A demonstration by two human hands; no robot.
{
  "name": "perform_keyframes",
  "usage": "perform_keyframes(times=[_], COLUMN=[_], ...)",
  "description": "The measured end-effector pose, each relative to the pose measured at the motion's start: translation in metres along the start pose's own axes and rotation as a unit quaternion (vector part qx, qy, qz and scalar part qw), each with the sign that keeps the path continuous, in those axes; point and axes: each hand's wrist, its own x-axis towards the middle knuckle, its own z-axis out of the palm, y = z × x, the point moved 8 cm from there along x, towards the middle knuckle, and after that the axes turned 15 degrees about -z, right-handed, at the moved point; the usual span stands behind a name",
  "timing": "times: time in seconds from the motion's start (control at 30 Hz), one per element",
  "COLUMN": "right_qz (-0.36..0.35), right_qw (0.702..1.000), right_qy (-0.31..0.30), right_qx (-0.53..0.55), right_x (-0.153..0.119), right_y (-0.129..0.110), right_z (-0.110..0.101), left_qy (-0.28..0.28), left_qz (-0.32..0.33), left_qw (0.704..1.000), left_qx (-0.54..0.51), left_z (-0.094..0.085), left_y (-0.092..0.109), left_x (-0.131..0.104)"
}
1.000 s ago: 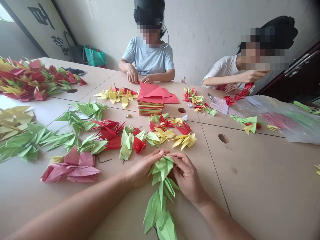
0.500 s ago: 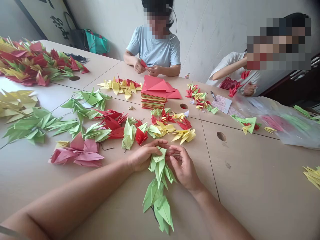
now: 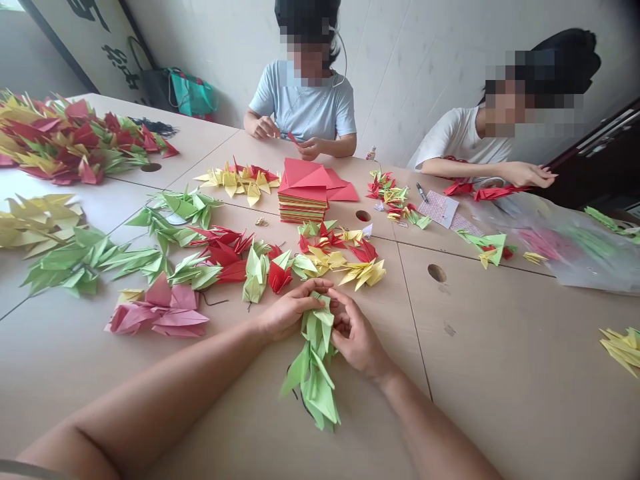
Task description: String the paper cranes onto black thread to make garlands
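A string of green folded-paper pieces (image 3: 317,373) hangs down toward me between my hands, its lower end over the near part of the table. My left hand (image 3: 293,312) grips its top end, with the thumb on the paper and the fingers behind. On the right side of that top end, my right hand (image 3: 357,337) has its fingers curled against the green paper. A dark cord shows beside the lower pieces. Just beyond my hands are a red folded piece (image 3: 280,277) and a light green one (image 3: 256,275).
Pink folded paper (image 3: 159,310) and green strings (image 3: 80,263) lie to the left. A large mixed pile (image 3: 75,140) is at the far left, a red paper stack (image 3: 303,193) in the middle. Two people sit across the table (image 3: 500,320); a plastic bag (image 3: 595,260) lies right.
The green string's lower end has swung up and slightly left, and its pieces sit closer together. The person at right has lowered the red strand and stretched an arm out to the right.
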Motion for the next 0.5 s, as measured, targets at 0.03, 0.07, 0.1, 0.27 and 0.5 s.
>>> perform_keyframes(times=[0.03, 0.07, 0.1, 0.27, 0.5], right_qz=[0.007, 0.008, 0.005, -0.016, -0.088], right_qw=[1.000, 1.000, 0.999, 0.998, 0.987], right_qy=[0.006, 0.011, 0.015, 0.049, 0.120], right_qx=[0.016, 0.023, 0.027, 0.035, -0.054], right_x=[0.001, 0.001, 0.002, 0.004, 0.006], right_y=[0.002, 0.004, 0.004, 0.007, -0.006], right_z=[-0.001, -0.002, -0.003, -0.010, -0.029], left_qy=[-0.001, -0.001, 0.002, 0.035, 0.063], left_qz=[0.006, 0.013, 0.023, 0.068, 0.084], left_qw=[1.000, 0.999, 0.999, 0.988, 0.980], left_qx=[0.014, 0.030, 0.046, 0.132, 0.169], left_z=[0.001, 0.001, 0.002, 0.001, 0.006], left_y=[0.000, 0.000, 0.001, 0.007, 0.004], left_x=[0.000, 0.000, 0.000, -0.009, -0.016])
